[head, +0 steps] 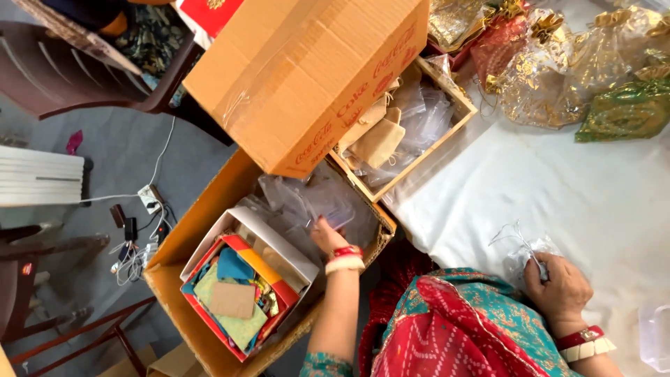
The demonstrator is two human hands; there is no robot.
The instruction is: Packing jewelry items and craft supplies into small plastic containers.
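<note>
Cardboard box (183, 278) holds clear packets (307, 202), which the left hand (326, 234) grasps; the right hand (558, 283) clenches a clear pouch (525, 251) on the counter (593, 195)

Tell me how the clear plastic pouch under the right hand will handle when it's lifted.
The clear pouch looks thin and crinkled, so it will probably flop and sag. Held by the right hand on the white cloth, it seems light and perhaps slippery.

Tan cardboard box (300, 77) with red lettering; white tabletop (558, 202); gold, red and green shimmering pouches (579, 70); teal-and-red patterned garment (453, 328); red-rimmed small box (241, 293).
</note>
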